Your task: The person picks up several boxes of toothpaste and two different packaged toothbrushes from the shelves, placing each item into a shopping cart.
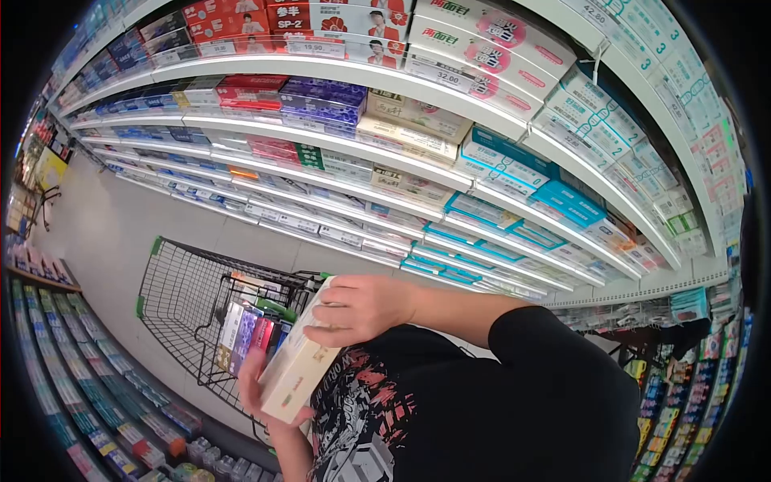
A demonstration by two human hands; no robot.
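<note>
A long cream-coloured box (pixel 303 377) is held at a slant in front of the chest, between both hands. My left hand (pixel 255 386) grips its lower end, with the thumb and fingers on opposite sides. Across the upper part of the box, the fingers of my right hand (pixel 349 309) are wrapped. Just behind the box is a wire shopping cart (pixel 181 281) with green corners. Several boxes (pixel 233 333) in white, purple and red lie in the cart, partly hidden by the held box and my left hand.
Long shelves (pixel 321 145) of boxed goods run along the far side of the aisle, with price tags on their edges. Grey floor (pixel 96 217) shows around the cart. More shelves (pixel 60 361) stand at the lower left, and hanging packets (pixel 691 386) at the right.
</note>
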